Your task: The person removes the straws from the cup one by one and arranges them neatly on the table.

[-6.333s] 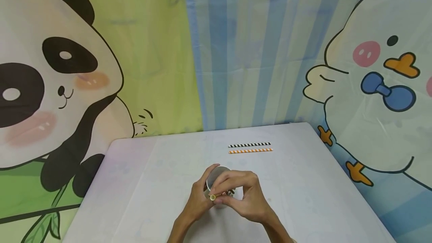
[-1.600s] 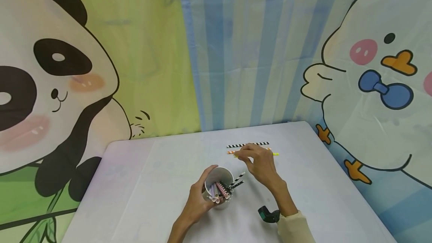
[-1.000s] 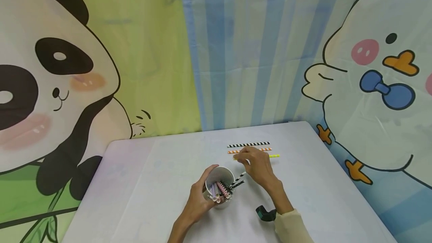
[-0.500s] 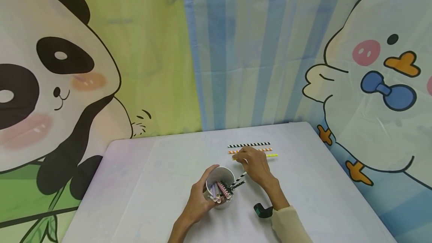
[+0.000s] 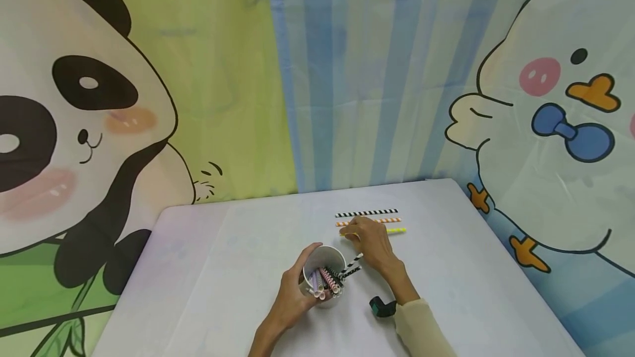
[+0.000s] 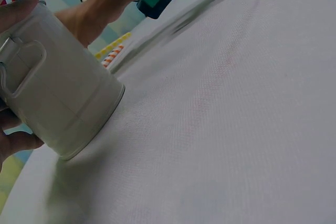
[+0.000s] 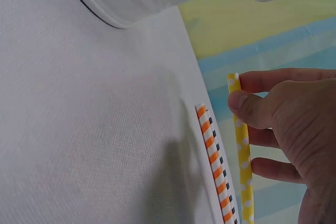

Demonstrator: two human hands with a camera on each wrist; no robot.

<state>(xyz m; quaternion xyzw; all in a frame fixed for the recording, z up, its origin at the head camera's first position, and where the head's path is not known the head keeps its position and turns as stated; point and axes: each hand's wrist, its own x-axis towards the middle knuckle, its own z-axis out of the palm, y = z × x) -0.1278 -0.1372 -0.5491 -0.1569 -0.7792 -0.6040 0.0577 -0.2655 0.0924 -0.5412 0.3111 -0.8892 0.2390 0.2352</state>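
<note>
My left hand (image 5: 292,296) grips a white metal pail (image 6: 68,85), its mouth tipped toward me in the head view. Inside stand several patterned paper straws (image 5: 327,280), pink, purple and black ones among them; two black-and-white ones lean out to the right. My right hand (image 5: 373,242) pinches a yellow straw with white dots (image 7: 242,145) between thumb and fingers, near one end. Just beyond it on the table lie an orange-striped straw (image 5: 394,220) and a black-striped straw (image 5: 367,213), roughly parallel. The right hand partly covers the yellow and orange straws in the head view.
The white-covered table (image 5: 223,280) ends at a back edge behind the straws. Cartoon-printed curtains (image 5: 337,98) hang behind and beside it. A black wrist device (image 5: 382,307) juts out from the right sleeve (image 5: 424,326).
Earlier my right hand pinched a yellow straw at the pail's mouth. It then moved to the laid-out straws, and lately has shifted slightly nearer with the yellow straw. The left hand keeps the pail.
</note>
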